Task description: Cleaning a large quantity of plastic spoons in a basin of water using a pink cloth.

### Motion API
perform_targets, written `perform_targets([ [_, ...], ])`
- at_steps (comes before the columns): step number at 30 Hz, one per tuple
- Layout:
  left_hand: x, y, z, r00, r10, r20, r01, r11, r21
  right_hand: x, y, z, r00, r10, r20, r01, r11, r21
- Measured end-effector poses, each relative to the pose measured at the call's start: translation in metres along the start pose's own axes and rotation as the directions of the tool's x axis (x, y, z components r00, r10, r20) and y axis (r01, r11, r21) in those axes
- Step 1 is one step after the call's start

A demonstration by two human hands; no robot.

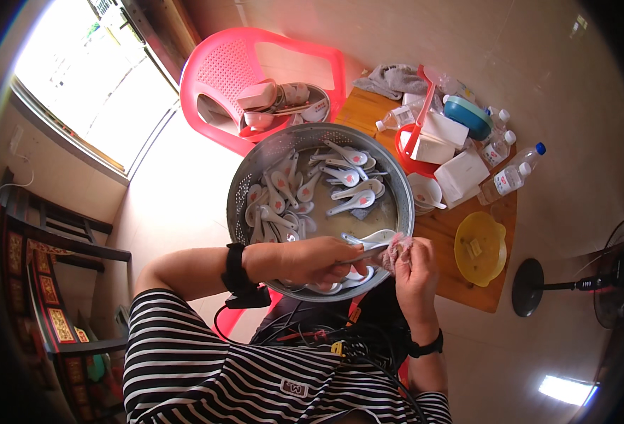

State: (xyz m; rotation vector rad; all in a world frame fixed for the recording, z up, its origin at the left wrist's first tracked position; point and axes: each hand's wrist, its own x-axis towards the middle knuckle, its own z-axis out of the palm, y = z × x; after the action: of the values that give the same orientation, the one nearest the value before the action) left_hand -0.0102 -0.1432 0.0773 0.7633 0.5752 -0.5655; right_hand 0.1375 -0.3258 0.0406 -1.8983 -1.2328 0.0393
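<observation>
Left hand point(318, 260): I see it closed on a held spoon point(370, 252), gripping it by the handle end, arm bent across in front of the torso.
Right hand point(416, 272): fingers pinched shut on a pink cloth point(397, 253); the cloth meets the far end of the held spoon.
Held spoon position: over the near-right part of the basin, between both hands. Its bowl is mostly hidden from me by the cloth.
Basin point(239, 205): big, grey, round, perforated band near the rim, cloudy liquid inside.
Loose spoons point(280, 184): white with red motifs, heaped in two groups, left and upper right. A few more sit at the near edge, partly behind the left hand.
Chair point(213, 67): pink-red plastic, beyond the basin, stacked dishes point(259, 120) on the seat.
Table point(487, 300): wooden, right of the basin. I count several plastic bottles point(506, 180) at its far side, plus a yellow basket point(478, 265) near the right edge.
Fan point(612, 275): black, far right.
</observation>
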Motion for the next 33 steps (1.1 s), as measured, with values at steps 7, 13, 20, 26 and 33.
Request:
perform_targets([
  [7,0.007,-0.002,0.008,0.899,0.402,-0.171,-0.173,0.686,0.707,0.0,-0.012,0.004,1.0,-0.015,0.006,0.014,0.989,0.149],
  [13,0.012,-0.02,-0.009,0.754,0.648,0.106,-0.456,0.4,0.795,0.011,-0.007,0.004,0.986,0.002,-0.168,-0.012,0.998,-0.062],
  [20,0.019,0.02,-0.042,0.606,0.794,-0.048,-0.142,0.167,0.976,-0.001,0.015,0.02,0.996,0.013,-0.091,-0.013,1.0,0.003],
  [26,0.077,0.058,-0.075,0.369,0.914,0.169,0.189,-0.251,0.949,-0.002,0.007,0.027,0.997,-0.072,-0.017,0.07,0.993,-0.092],
  [33,0.112,0.066,-0.093,0.357,0.922,0.152,0.402,-0.299,0.865,-0.002,0.012,0.026,1.0,0.002,0.019,-0.002,1.0,0.025],
])
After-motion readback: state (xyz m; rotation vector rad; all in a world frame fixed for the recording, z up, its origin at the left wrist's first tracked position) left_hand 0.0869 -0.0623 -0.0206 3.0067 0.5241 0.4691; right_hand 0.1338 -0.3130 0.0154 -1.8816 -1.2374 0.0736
